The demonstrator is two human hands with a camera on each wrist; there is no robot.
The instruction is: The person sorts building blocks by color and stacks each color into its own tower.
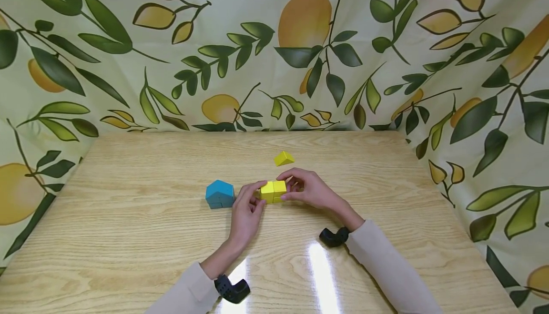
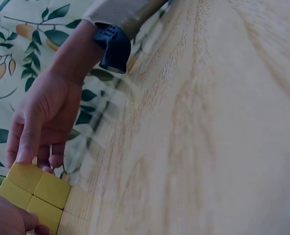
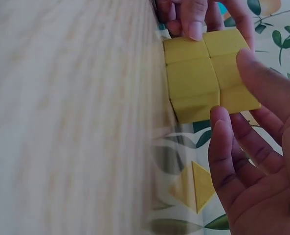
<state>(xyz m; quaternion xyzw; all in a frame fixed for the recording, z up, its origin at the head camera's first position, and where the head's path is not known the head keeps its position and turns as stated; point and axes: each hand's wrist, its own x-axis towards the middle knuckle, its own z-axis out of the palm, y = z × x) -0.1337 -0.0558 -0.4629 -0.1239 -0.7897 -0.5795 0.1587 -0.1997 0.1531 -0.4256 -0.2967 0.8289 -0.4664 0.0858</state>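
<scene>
Several yellow cubes (image 1: 273, 191) form a two-by-two stack on the wooden table, their faces set tightly together. My left hand (image 1: 246, 207) holds the stack's left side, with thumb and fingertips on the cubes. From the other side, my right hand (image 1: 310, 189) pinches the upper right cube (image 3: 233, 73) between thumb and forefinger. In the right wrist view, the left hand's fingertips (image 3: 195, 29) press the far end of the stack. A yellow triangular block (image 1: 284, 158) lies just behind the stack.
A blue house-shaped block group (image 1: 220, 194), with a peaked top over lower blocks, stands left of the left hand. Leaf-and-fruit patterned cloth (image 1: 257, 66) hangs along the table's back and sides. Bright light reflections show on the wooden table (image 1: 150, 247) near the front.
</scene>
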